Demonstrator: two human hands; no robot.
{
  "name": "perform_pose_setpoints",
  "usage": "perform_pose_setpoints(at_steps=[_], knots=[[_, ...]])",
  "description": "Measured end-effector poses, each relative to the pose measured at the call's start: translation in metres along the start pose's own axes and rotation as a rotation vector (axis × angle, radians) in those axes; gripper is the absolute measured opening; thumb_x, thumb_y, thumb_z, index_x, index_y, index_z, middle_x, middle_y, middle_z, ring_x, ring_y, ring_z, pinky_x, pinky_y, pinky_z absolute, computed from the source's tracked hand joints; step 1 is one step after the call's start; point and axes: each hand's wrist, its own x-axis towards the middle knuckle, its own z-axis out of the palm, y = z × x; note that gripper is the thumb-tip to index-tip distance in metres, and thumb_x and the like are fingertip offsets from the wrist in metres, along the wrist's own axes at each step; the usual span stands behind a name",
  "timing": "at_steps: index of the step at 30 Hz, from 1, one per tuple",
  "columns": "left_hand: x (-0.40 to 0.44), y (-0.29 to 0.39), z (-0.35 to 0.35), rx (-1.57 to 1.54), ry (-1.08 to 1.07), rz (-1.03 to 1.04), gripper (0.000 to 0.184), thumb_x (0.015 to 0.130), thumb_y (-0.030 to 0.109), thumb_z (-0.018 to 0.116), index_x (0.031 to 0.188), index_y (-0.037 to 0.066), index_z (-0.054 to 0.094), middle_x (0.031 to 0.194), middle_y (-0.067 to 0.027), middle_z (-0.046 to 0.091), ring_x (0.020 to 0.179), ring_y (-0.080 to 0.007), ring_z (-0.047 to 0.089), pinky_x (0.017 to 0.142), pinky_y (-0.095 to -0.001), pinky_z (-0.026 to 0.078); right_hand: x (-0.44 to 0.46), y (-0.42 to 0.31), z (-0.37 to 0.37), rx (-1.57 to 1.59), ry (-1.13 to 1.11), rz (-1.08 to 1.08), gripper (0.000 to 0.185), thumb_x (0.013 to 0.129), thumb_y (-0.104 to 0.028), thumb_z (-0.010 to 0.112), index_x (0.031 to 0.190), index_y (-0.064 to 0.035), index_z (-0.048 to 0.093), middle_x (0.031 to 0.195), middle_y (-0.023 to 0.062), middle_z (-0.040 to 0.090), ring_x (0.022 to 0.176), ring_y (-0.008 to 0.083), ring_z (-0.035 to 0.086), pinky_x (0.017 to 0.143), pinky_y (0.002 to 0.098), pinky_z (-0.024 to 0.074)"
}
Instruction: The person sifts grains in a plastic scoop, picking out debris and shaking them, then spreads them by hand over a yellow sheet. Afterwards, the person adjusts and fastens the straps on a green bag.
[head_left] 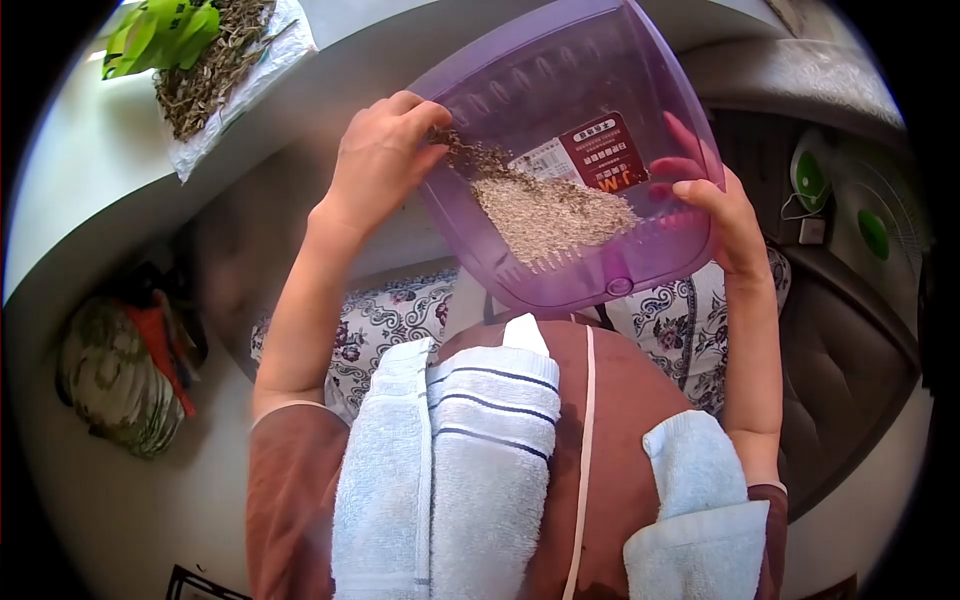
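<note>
A translucent purple plastic bin (560,285) is tilted in front of my body. Pale grain-like bits (550,220) lie heaped at its lower end, with darker brown bits (480,155) along the upper edge of the heap. My left hand (390,140) is at the bin's left wall, thumb and fingers pinched around dark dried plant bits; whether it also grips the rim I cannot tell. My right hand (725,210) grips the right wall, its fingers showing through the purple plastic. A red and white label (600,155) is on the bin.
At upper left, a white counter (60,190) holds dried brown plant pieces (215,75) on a white sheet (262,75), beside a green packet (160,40). A dark padded seat (840,360) and a fan (875,230) are at right. Light-blue towels (490,470) hang over my front.
</note>
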Motion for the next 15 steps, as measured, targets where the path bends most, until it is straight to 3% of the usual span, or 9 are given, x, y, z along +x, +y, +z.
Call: perform_pose_setpoints(at_steps=[5, 8, 11, 12, 15], knots=[[0.003, -0.002, -0.003, 0.003, -0.038, -0.052, 0.018, 0.074, 0.006, 0.068, 0.092, 0.009, 0.066, 0.088, -0.0065, 0.063, 0.076, -0.0226, 0.063, 0.071, -0.0306, 0.05, -0.001, 0.001, 0.001, -0.004, -0.011, -0.019, 0.076, 0.07, -0.02, 0.057, 0.143, -0.0127, 0.035, 0.114, 0.0135, 0.053, 0.094, 0.0204, 0.059, 0.07, 0.0256, 0.053], [0.011, -0.008, -0.004, -0.23, -0.003, -0.167, 0.017, 0.079, 0.005, 0.066, 0.095, 0.007, 0.067, 0.086, -0.0049, 0.065, 0.074, -0.017, 0.063, 0.071, -0.0274, 0.05, -0.003, -0.004, -0.002, -0.007, 0.007, -0.004, 0.078, 0.069, -0.022, 0.058, 0.143, -0.0126, 0.035, 0.114, 0.0132, 0.054, 0.094, 0.0205, 0.059, 0.07, 0.0257, 0.0529], [0.006, -0.03, -0.001, -0.525, 0.232, -0.358, 0.015, 0.084, 0.006, 0.064, 0.099, 0.004, 0.067, 0.085, -0.0026, 0.066, 0.076, -0.0124, 0.063, 0.074, -0.0253, 0.05, -0.003, -0.007, -0.001, 0.014, 0.008, 0.035, 0.079, 0.068, -0.023, 0.06, 0.143, -0.0124, 0.035, 0.114, 0.0131, 0.054, 0.093, 0.0212, 0.059, 0.069, 0.0257, 0.0529], [0.004, -0.047, 0.0, -0.542, 0.236, -0.367, 0.022, 0.09, 0.014, 0.061, 0.109, 0.002, 0.063, 0.095, -0.0036, 0.065, 0.087, -0.0125, 0.062, 0.08, -0.0267, 0.05, -0.003, -0.006, -0.001, 0.039, -0.001, 0.047, 0.08, 0.068, -0.024, 0.06, 0.143, -0.0125, 0.035, 0.114, 0.0134, 0.054, 0.093, 0.0215, 0.059, 0.069, 0.0265, 0.0533], [0.002, -0.064, 0.018, -1.047, 0.386, -0.651, 0.033, 0.093, 0.02, 0.056, 0.12, 0.001, 0.054, 0.107, -0.0087, 0.061, 0.1, -0.0157, 0.059, 0.086, -0.0284, 0.049, 0.003, -0.002, -0.007, 0.123, -0.023, 0.059, 0.082, 0.068, -0.025, 0.061, 0.144, -0.0127, 0.033, 0.114, 0.0143, 0.054, 0.093, 0.0227, 0.059, 0.069, 0.0291, 0.0544]])
